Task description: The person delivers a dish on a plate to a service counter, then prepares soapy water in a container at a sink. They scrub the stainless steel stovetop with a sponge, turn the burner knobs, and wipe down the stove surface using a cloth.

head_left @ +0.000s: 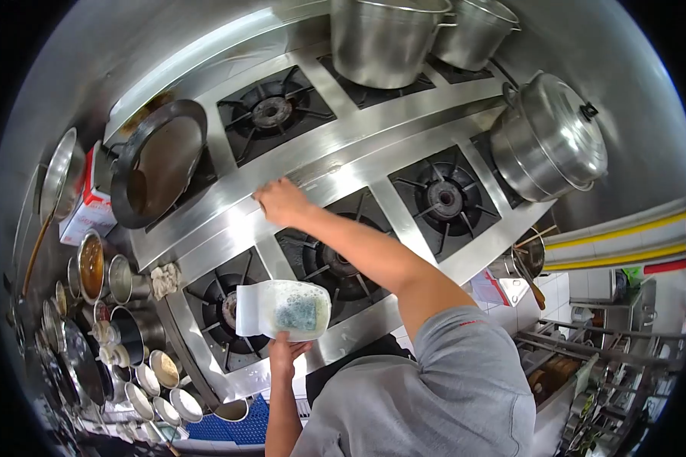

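Observation:
My left hand (285,349) grips the near edge of a white plastic tub (250,311) and holds it over the front burners. Inside the tub lie foamy, soapy water and a blue-green scouring pad (296,312). My right hand (282,202) reaches across to the raised steel ledge (335,169) between the front and back burner rows. Its fingers are curled down against the metal; whatever they hold, if anything, is hidden. Beneath my right forearm sits a front burner (339,259).
A tilted black wok (160,164) rests at the back left. Large steel pots (389,46) stand at the back, and a lidded steamer pot (549,141) at the right. Bowls and containers (91,266) crowd the left side, beside a crumpled rag (165,280).

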A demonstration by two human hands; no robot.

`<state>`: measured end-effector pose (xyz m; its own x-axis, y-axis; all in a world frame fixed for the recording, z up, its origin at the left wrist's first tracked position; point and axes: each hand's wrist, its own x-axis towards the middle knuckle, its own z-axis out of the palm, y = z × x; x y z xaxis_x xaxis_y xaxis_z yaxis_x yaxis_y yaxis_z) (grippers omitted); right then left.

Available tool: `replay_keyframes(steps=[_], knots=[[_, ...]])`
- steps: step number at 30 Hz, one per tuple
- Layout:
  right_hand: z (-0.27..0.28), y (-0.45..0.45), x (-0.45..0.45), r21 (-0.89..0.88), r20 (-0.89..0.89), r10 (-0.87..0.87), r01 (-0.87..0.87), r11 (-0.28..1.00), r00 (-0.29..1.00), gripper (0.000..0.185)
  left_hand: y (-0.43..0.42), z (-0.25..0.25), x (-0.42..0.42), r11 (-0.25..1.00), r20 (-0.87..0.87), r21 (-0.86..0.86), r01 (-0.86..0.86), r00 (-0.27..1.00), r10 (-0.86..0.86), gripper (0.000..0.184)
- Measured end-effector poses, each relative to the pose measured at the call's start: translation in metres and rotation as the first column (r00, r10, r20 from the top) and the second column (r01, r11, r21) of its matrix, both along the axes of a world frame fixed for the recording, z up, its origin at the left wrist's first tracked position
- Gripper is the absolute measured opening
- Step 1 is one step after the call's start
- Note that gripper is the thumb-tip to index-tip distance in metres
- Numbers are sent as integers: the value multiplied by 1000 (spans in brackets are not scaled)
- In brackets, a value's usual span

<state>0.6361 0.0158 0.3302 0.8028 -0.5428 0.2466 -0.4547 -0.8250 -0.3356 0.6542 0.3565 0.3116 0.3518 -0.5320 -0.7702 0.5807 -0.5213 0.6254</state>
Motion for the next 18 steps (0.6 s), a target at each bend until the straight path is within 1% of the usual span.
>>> replay_keyframes(steps=[1, 2, 4, 5, 6, 8, 9, 10, 12, 14, 15, 16, 18], knots=[[10, 17, -15, 86, 198, -58, 41, 995, 978, 25, 1, -3, 4, 998, -13, 1, 55, 998, -55, 55], [21, 38, -34, 178, 382, -123, 58, 982, 916, 25, -1, 0, 5, 998, -22, 13, 65, 998, -64, 56], [49, 87, -69, 333, 514, -226, 51, 942, 828, 25, -2, -2, 5, 998, 18, 61, 28, 999, -29, 55], [53, 113, -82, 365, 539, -227, 18, 931, 811, 24, 2, -11, 6, 998, 45, 60, 10, 999, -13, 56], [53, 138, -95, 397, 562, -233, -12, 918, 794, 23, 1, -6, 4, 998, 51, 58, 12, 999, -15, 57], [29, 180, -103, 333, 566, -102, -113, 936, 818, 29, 8, -5, 3, 998, 40, -14, 63, 997, -63, 58], [17, 191, -107, 333, 445, 12, -177, 926, 895, 34, 14, -16, 5, 993, 61, -70, 90, 994, -86, 60], [10, 203, -108, 205, 367, 45, -128, 970, 929, 39, 10, -8, 6, 992, 0, -15, 122, 992, -122, 64], [22, 213, -119, 148, 377, 34, -96, 984, 926, 38, 13, -9, 6, 991, -30, -24, 129, 991, -129, 69], [24, 223, -133, 171, 410, -43, -31, 985, 911, 36, 18, 0, 5, 983, -41, -61, 176, 983, -178, 67], [24, 229, -143, 183, 425, -75, -4, 983, 902, 35, 22, -4, 7, 982, -20, -55, 181, 983, -182, 70], [22, 235, -156, 221, 451, -165, 70, 973, 877, 33, 23, 1, 3, 981, 1, -64, 181, 983, -182, 81], [12, 248, -187, 304, 501, -328, 192, 933, 801, 29, 33, 7, -1, 964, 87, -71, 257, 964, -250, 82]])
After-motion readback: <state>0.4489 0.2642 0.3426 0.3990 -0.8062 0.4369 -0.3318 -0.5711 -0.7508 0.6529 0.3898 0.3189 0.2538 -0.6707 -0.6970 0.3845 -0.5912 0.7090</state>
